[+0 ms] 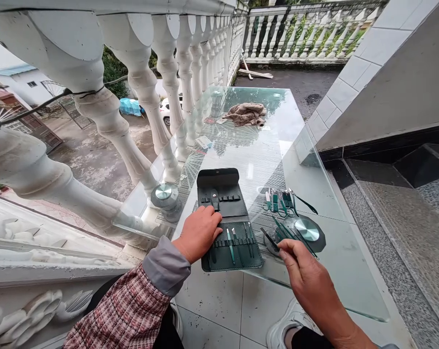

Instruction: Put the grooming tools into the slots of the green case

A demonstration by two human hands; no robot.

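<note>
An open dark green manicure case (222,206) lies unfolded on the glass table, with several slim tools in the loops of its lower half, among them tweezers (230,246). My left hand (199,231) rests on the left side of this case, fingers curled together over its middle. To the right, my right hand (306,266) pinches a slim, flat, dark tool (269,238), like a nail file, between thumb and fingers. It hovers just beside the case. Beyond it lie nail clippers (274,199), small scissors (285,210) and several thin green tools (292,231).
The glass table (332,261) stands on round metal-capped supports (164,194). A crumpled brown cloth (246,115) and a small card (203,142) lie farther back. White balusters (103,114) line the left side; stone steps (390,232) are at the right.
</note>
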